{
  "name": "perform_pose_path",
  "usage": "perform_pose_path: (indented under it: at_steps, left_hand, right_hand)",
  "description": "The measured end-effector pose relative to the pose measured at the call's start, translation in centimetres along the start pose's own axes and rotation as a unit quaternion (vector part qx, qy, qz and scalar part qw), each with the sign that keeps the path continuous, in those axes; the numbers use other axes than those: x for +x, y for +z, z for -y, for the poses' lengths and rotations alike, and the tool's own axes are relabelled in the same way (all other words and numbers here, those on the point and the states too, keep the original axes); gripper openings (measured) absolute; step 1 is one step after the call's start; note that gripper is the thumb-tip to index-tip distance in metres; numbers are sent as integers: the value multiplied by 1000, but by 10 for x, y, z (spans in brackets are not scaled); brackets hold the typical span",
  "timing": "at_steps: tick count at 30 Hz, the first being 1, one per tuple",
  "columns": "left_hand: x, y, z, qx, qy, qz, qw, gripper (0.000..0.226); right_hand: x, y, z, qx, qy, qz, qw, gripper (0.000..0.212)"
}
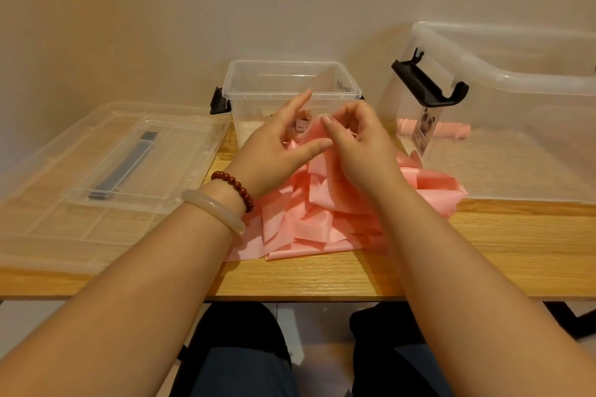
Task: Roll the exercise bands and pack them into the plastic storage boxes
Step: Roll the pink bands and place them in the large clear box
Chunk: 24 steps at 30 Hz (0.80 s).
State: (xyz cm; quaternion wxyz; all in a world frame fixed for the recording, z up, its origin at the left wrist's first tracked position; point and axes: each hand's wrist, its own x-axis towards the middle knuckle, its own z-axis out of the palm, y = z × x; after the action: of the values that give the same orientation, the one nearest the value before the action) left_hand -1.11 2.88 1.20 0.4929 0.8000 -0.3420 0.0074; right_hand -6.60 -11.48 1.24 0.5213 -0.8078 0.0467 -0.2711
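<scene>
left hand: fingers straight, thumb touching pink bands | right hand: fingers curled, pinching a band's top edge | bands heaped loose on bench, against small clear box | rolled band inside large box

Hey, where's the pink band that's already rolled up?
Head view: the rolled band lies inside the large clear box on the right, by the panda label, beyond the loose pink bands.
</scene>
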Motion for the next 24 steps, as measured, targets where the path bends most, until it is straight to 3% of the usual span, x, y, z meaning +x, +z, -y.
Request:
perform_pose_path:
  at_steps: [2,4,7,9,10,13,16,17,19,22,24]
  left_hand:
    - [2,-1,7,25,7,-43,999,45]
    - [2,-5,14,34,4,-94,995,37]
    - [3,-14,21,107,-18,-140,984,33]
    - [3,-15,21,155,-34,-116,980,31]
    - [2,-14,18,169,-40,-91,981,36]
    - [0,-7,3,194,-14,-23,981,59]
    - [5,-2,0,228,-18,54,972,56]
    - [5,-1,2,232,-30,68,970,44]
    - [4,-5,8,253,-29,38,966,17]
    - [3,-15,19,275,-37,-63,959,17]
    - [2,-16,19,272,-44,-66,959,28]
  right_hand:
    - [-3,-5,-1,106,25,15,994,11]
    - [-7,-17,-3,145,39,36,988,20]
    - [-12,-36,-7,-30,33,121,992,42]
    - [-13,-39,-9,-210,38,162,964,57]
    - [-12,-37,-11,-272,30,157,949,52]
    - [-6,-28,-14,-295,-11,108,949,12]
    - [-2,-24,-20,-294,-44,35,954,13]
    - [-1,-25,-22,-293,-44,-2,955,14]
    - [0,-33,-24,-281,-23,-92,955,17]
    - [3,-47,-25,-260,-12,-203,944,17]
    - [4,-50,-24,-262,-16,-219,940,16]
